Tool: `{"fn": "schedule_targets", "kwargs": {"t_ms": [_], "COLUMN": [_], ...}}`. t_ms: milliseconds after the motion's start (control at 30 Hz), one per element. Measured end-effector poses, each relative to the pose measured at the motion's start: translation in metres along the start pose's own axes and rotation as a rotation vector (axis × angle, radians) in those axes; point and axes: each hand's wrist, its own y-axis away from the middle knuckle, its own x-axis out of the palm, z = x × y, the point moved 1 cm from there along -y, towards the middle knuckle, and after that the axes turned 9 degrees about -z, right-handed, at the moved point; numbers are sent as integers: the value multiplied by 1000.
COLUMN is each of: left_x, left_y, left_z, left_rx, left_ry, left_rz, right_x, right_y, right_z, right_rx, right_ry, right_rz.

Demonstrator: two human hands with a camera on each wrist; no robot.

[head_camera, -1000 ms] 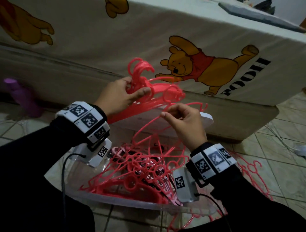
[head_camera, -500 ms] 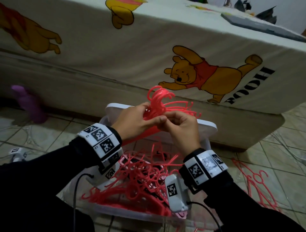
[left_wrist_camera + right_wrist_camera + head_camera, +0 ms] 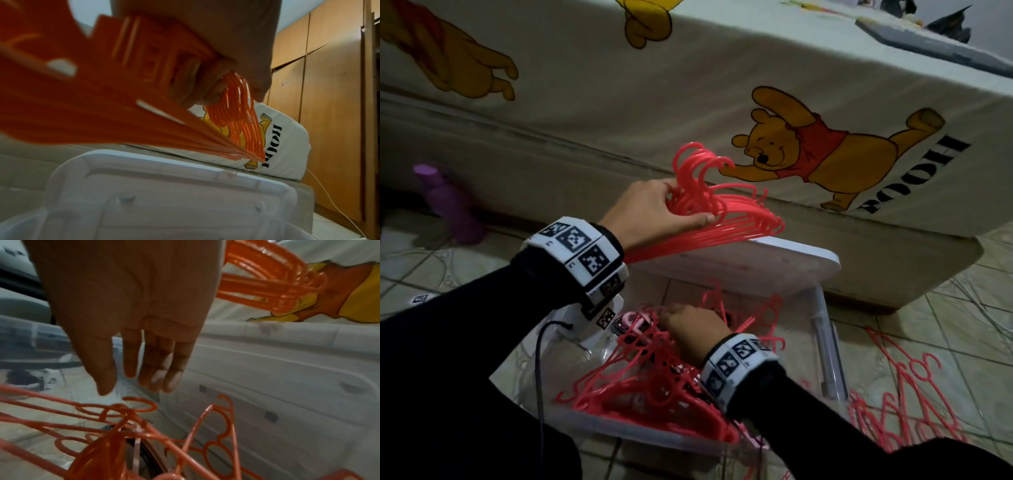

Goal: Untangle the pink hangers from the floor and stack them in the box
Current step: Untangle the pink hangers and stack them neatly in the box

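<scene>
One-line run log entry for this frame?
left hand: grips hanger bundle above lid | right hand: open, over loose hangers in box

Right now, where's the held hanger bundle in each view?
Head: bundle of pink hangers centre, in the left hand, above the white lid.
Left wrist: fills upper left, hooks past the fingers.
Right wrist: top right.
Shared landmark: the bear print on the sheet.

A home bedroom: a bed (image 3: 722, 85) in a cartoon-bear sheet, wooden wardrobe doors (image 3: 333, 97), tiled floor (image 3: 928, 342).
</scene>
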Motion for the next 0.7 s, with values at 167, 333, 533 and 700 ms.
{"fn": "schedule_targets", "kwargs": {"t_ms": [167,333,533,700], "left_x": [1,-1,-5,-10], "left_y": [1,-3,-5,-5], "left_z": [4,7,7,5], "left_rx": [29,26,4,-16], "left_ry": [-3,-33,-61,-57], "left_rz": [8,-11,-48,-73], "right_x": [21,31,-3,-34], "right_y": [-20,-29,-34,-38], "right_z": [-10,-10,-9,-14], "right_rx": [136,124,86,-27], "right_ry": [81,113,-122,-66], "right_rz": [188,125,-102,-57]}}
